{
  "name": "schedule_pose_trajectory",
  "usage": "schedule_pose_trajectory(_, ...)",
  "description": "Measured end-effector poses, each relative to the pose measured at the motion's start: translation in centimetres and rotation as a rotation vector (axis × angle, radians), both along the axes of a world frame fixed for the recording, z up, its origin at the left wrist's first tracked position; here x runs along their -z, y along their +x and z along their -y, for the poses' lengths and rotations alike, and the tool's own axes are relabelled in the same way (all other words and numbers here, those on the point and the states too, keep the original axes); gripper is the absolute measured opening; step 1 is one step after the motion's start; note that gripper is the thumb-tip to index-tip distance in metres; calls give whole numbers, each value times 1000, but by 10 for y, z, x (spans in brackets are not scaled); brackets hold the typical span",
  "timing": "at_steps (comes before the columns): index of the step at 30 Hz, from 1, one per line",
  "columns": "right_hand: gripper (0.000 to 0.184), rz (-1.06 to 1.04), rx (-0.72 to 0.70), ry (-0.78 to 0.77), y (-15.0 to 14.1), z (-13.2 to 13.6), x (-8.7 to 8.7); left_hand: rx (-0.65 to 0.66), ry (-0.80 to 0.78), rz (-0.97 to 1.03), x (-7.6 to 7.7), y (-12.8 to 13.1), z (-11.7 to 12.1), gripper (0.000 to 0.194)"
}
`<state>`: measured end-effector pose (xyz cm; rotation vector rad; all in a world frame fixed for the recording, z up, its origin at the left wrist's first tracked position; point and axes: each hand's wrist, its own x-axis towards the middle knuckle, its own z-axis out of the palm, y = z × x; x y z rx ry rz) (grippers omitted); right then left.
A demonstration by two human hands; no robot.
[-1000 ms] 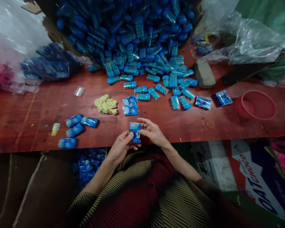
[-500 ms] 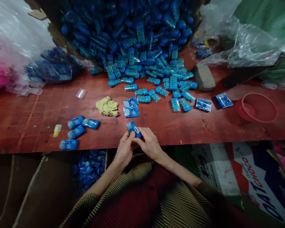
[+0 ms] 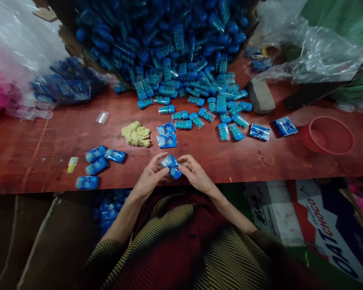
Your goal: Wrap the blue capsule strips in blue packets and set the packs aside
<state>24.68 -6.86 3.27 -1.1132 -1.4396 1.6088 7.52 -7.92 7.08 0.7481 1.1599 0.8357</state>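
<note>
A small blue printed sleeve (image 3: 171,166) is held between both hands over the front edge of the table. My left hand (image 3: 153,172) pinches its left side with thumb and fingers. At its right edge, my right hand (image 3: 193,171) grips it with thumb and fingertips. Just beyond lie flat blue printed sleeves (image 3: 167,141), with a lump of yellowish putty-like material (image 3: 136,133) to their left. Farther left are several small bottles in blue printed wraps (image 3: 96,166). Clear bottles of blue balls with blue caps (image 3: 183,124) lie loose past the sleeves.
A torn cardboard box (image 3: 71,38) spills blue-capped bottles across the back of the red table (image 3: 199,161). To the right are a grey block (image 3: 261,96), two stacks of blue sleeves (image 3: 259,132) and a red plastic basket (image 3: 328,137). Plastic bags (image 3: 317,52) flank the box.
My hands have moved apart, the left one shifting left. The blue printed sleeve between them has turned and shows more of its face. The things on the table have stayed put.
</note>
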Motion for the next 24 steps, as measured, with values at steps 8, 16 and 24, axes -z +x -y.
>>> schedule_pose_trajectory(8, 19, 41, -68, 25, 0, -1, -5, 75, 57, -68, -4, -10, -10, 42)
schedule_pose_trajectory(16, 31, 148, -93, 154, 5, -3, -13, -201, -28, 9, 12, 8, 3, 39)
schedule_pose_trajectory(24, 28, 121, -149, -27, 9, -4, -5, -50, -137, 20, 10, 3, 5, 39)
